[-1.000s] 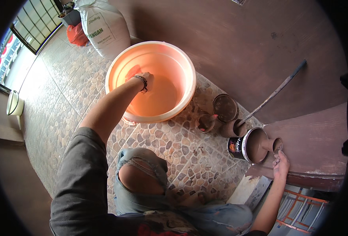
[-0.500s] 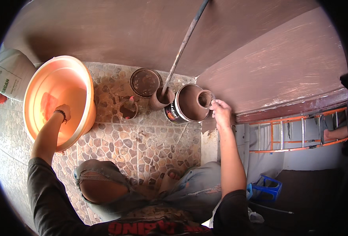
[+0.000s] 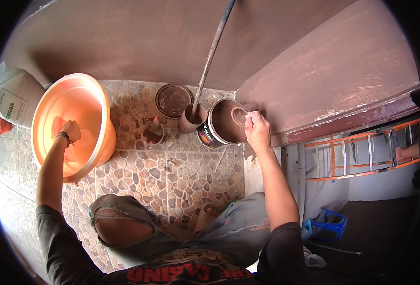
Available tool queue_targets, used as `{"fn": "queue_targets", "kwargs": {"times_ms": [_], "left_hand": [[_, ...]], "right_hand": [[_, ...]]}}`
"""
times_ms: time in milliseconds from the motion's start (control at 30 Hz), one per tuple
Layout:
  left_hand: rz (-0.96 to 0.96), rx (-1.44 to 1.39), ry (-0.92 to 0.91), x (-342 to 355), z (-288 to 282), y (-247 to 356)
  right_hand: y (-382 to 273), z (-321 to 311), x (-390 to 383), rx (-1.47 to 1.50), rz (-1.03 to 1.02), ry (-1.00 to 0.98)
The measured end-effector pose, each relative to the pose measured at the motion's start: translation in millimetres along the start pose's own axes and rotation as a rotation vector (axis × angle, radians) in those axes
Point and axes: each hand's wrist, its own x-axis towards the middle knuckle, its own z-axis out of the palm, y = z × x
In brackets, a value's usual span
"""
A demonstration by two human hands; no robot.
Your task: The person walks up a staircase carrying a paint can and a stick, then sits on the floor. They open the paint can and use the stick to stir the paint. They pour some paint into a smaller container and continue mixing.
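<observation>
My right hand [image 3: 257, 130] pinches the rim of a small brown-coated cup [image 3: 252, 108]. The cup is tilted, its mouth facing left over a paint bucket [image 3: 211, 135] of brown liquid. Inside a large orange tub [image 3: 106, 135], my left hand [image 3: 71, 131] has its fingers curled. A red patch [image 3: 58, 124] shows beside that hand, its kind unclear. I cannot make out what the left fingers hold, if anything.
A long-handled pole [image 3: 214, 45] stands in a brown container [image 3: 189, 126] left of the bucket. Near it are a round brown lid [image 3: 173, 100] and a small pot [image 3: 152, 133]. A sack [image 3: 17, 97] leans behind the tub. At right are a ladder [image 3: 357, 178] and a blue stool [image 3: 332, 225].
The cup has tipped from nearly upright to leaning left over the bucket, turned by my right hand. My left hand stays inside the tub, its fist turned slightly.
</observation>
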Motion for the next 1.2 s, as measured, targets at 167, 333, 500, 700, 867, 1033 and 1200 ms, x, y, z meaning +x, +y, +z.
{"fn": "queue_targets", "kwargs": {"times_ms": [167,333,500,700,867,1033,1200], "left_hand": [[0.104,-0.305,0.043,-11.8,-7.1,-13.3],[0.186,-0.479,0.137,-20.8,-9.0,-22.9],[0.16,-0.608,0.196,-36.2,-19.6,-16.2],[0.197,-0.614,0.27,-39.5,-15.1,-17.6],[0.279,-0.571,0.334,-29.9,-6.3,-23.2],[0.456,-0.239,0.408,-35.3,-13.4,-21.0],[0.18,-0.647,0.202,-58.7,-39.0,-8.4]], "right_hand": [[-1.3,1.5,-4.6,-0.07,-0.112,0.002],[-3.7,1.3,-11.8,-0.219,-0.264,0.006],[-3.8,3.2,-19.9,-0.328,-0.367,-0.022],[-9.8,-4.2,-19.4,-0.387,-0.413,0.025],[-11.4,-11.3,-14.5,-0.384,-0.363,0.119],[-1.4,-7.3,-13.7,0.007,-0.014,0.24],[17.4,-5.3,-11.1,0.417,0.444,0.227]]}}
